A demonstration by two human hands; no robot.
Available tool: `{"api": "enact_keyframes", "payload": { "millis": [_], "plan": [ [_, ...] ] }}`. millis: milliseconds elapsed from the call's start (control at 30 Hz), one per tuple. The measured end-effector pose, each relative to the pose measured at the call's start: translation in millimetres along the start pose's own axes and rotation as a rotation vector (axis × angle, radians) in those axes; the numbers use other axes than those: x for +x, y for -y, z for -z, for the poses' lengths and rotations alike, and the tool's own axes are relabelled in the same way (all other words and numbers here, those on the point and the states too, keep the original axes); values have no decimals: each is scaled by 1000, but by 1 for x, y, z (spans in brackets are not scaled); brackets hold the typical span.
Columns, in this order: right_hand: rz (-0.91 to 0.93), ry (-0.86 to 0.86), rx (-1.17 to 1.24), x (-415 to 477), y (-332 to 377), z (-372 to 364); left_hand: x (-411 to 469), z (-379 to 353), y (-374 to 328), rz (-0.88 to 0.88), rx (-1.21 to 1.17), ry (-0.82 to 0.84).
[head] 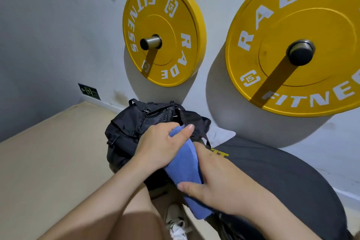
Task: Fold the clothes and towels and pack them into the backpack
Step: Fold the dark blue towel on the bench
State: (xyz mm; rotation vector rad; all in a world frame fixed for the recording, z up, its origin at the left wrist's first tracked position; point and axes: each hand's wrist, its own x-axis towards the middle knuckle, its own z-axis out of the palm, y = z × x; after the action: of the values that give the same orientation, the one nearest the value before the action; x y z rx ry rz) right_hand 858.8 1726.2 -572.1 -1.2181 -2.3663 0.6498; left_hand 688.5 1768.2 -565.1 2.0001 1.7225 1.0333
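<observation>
- My left hand (161, 147) and right hand (212, 187) both grip the blue towel (188, 163).
- The backpack (136, 124) is just beyond them.
- The towel seems soft and light; I hold its sides.

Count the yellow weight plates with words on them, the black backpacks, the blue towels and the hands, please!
Yellow weight plates: 2
Black backpack: 1
Blue towel: 1
Hands: 2, the left hand and the right hand, both gripping the towel
Total: 6
</observation>
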Motion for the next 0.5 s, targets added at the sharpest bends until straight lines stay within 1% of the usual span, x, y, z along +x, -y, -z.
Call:
{"api": "enact_keyframes", "payload": {
  "millis": [100, 167, 200, 267, 300, 333, 367, 433, 500],
  "plan": [
    [-23, 70, 146, 38, -21, -6, 32, -3, 29, 91, -30, 138],
    [-54, 111, 210, 65, -39, -8, 55, -5, 50, 168, -136, 220],
    [-66, 124, 213, 79, -48, -9, 65, -5, 63, 227, -213, 211],
    [-111, 101, 178, 108, -72, -13, 86, -5, 94, 333, -295, 115],
    [-159, 56, 171, 125, -85, -16, 95, -7, 113, 366, -250, 66],
    [-222, -4, 184, 142, -98, -20, 104, -12, 134, 384, -137, 44],
    [-288, -66, 214, 160, -111, -24, 113, -19, 154, 389, 2, 70],
    [-362, -129, 239, 197, -135, -38, 129, -43, 187, 384, 247, 208],
    [-345, -103, 168, 230, -154, -56, 144, -78, 210, 370, 442, 324]
  ]
}}
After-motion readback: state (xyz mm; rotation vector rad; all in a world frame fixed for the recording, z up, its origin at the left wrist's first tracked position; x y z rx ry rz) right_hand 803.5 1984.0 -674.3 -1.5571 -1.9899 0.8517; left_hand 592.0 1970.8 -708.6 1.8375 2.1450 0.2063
